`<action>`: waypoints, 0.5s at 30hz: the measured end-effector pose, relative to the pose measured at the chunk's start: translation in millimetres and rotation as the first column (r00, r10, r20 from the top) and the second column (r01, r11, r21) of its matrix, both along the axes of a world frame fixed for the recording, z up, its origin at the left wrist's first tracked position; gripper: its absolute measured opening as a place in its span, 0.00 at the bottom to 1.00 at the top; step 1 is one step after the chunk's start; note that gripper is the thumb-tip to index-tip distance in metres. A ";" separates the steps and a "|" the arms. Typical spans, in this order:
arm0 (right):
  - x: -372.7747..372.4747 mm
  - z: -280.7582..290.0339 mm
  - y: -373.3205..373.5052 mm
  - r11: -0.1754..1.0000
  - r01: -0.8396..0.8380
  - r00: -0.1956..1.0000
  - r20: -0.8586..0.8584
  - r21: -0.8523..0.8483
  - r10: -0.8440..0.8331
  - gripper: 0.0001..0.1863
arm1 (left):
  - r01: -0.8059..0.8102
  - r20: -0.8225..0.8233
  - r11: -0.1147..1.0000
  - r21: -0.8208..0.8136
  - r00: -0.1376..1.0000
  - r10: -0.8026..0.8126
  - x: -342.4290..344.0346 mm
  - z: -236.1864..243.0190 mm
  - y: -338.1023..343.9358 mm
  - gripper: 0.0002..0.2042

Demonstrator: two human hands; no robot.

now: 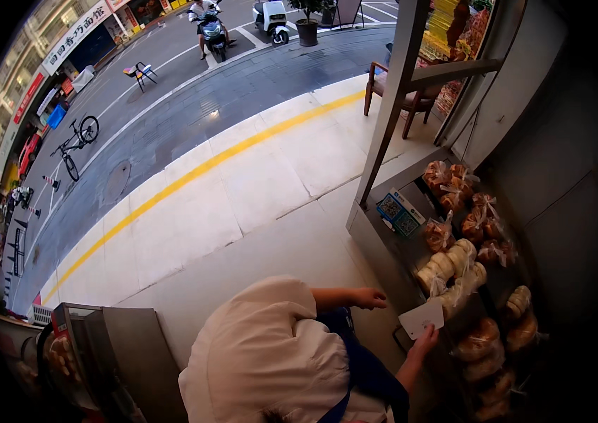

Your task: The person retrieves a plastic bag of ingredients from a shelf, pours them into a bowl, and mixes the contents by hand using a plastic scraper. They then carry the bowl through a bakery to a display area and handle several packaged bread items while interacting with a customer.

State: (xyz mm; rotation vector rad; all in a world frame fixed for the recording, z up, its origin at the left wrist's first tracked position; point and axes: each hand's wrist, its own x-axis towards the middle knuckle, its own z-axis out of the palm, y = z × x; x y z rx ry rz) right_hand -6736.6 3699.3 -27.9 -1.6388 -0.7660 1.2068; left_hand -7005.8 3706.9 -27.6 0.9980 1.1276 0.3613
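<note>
Right hand (423, 345) pinches white card (417, 319) at the edge of the surface (399, 248), near pale bagged buns (447, 266); left hand (368, 299) sits apart, fingers curled, can't tell if fully closed.

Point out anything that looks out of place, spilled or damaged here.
The chair with the multicoloured seat looks out of place: it stands alone on the asphalt road, where vehicles might pass. Among the bagged breads beside the right hand and its white card, no spill or damage stands out.
</note>
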 end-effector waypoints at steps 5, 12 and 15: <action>-22.6 23.6 34.0 0.992 -0.106 0.993 -0.068 -0.062 0.101 0.17 | 0.023 0.177 0.999 -0.026 0.984 -0.018 56.0 6.1 43.5 0.22; 35.3 42.3 99.6 0.762 -0.643 0.637 0.603 0.073 0.480 0.19 | -0.517 -0.088 0.856 0.010 0.852 0.516 24.6 -25.6 -4.4 0.11; 116.9 -14.0 150.0 0.829 -0.552 0.491 0.840 0.095 0.231 0.17 | -0.734 -0.306 0.679 -0.009 0.648 0.697 16.3 -25.3 -30.7 0.11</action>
